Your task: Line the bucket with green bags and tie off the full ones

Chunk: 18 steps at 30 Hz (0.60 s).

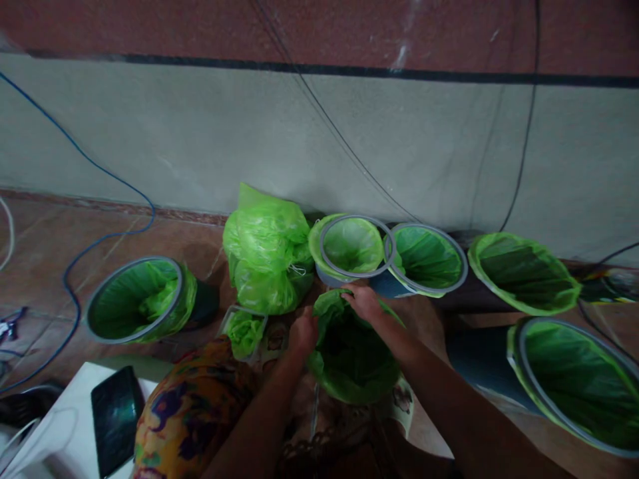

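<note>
A dark bin lined with a green plastic bag [357,386] stands between my feet, its mouth facing up at me. At the left of its rim, my left hand [303,330] is closed on the bag's edge. Across the far rim reaches my right hand [364,304], its fingers pinching the same bag near a gathered fold. The inside of the lined bin is dark. Just left of my left hand sits a clear plastic tub [243,332] with crumpled green bags in it.
Several other green-lined bins stand around, including one with a grey ring [426,259], a leaning one [582,386] and one at left [137,299]. A full green bag [267,249] rests by the wall. A phone [117,419] lies on a white surface; a blue cable [77,286] crosses the floor.
</note>
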{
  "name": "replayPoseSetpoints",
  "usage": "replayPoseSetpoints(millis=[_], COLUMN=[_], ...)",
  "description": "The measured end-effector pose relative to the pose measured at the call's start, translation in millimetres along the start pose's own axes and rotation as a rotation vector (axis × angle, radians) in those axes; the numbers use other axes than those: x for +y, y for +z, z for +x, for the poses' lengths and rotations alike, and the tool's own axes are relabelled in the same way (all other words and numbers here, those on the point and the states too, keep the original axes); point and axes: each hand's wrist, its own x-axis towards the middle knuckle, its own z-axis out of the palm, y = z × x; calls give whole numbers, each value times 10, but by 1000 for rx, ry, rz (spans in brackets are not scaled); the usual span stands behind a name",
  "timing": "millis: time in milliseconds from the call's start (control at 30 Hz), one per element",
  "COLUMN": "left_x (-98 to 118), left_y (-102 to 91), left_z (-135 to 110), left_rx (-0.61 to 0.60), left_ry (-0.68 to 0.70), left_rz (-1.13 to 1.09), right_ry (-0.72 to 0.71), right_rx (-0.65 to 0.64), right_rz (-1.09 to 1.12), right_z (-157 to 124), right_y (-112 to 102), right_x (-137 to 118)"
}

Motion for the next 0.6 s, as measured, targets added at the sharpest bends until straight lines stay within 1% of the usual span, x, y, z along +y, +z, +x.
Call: replayPoseSetpoints(millis=[67, 100, 167, 200, 267, 300, 333, 367, 400, 467, 533, 600], left_x=[-41, -44, -3, 41, 166, 236, 303, 359, 400, 425, 386, 320], left_y=[-22, -47, -123, -170, -256, -286, -304, -307, -297, -251, -201, -171], left_z=[-87, -113, -112, -84, 25, 96, 172, 247, 315, 419, 476, 489], left_rx=[44, 91, 215, 273, 353, 366, 354, 317, 264, 142, 57, 20], left_ry=[-6, -3, 47, 97, 223, 285, 330, 364, 391, 423, 427, 416], left_rz=[-10, -17, -37, -47, -57, -46, -20, 20, 69, 167, 234, 268], right_ry=[-17, -28, -20, 13, 149, 236, 324, 407, 475, 539, 514, 453], right_rx=[-4, 27, 148, 228, 380, 433, 458, 455, 424, 315, 213, 138], right_rz=[-1, 7, 47, 72, 114, 124, 127, 121, 108, 72, 39, 17], right_z=[-58, -103, -227, -304, -473, -557, -635, -703, -759, -831, -860, -857], right_y=[-36, -69, -159, -213, -326, -377, -418, -446, -459, -436, -359, -252], right_x=[-57, -67, -34, 7, 124, 189, 253, 310, 357, 421, 444, 432])
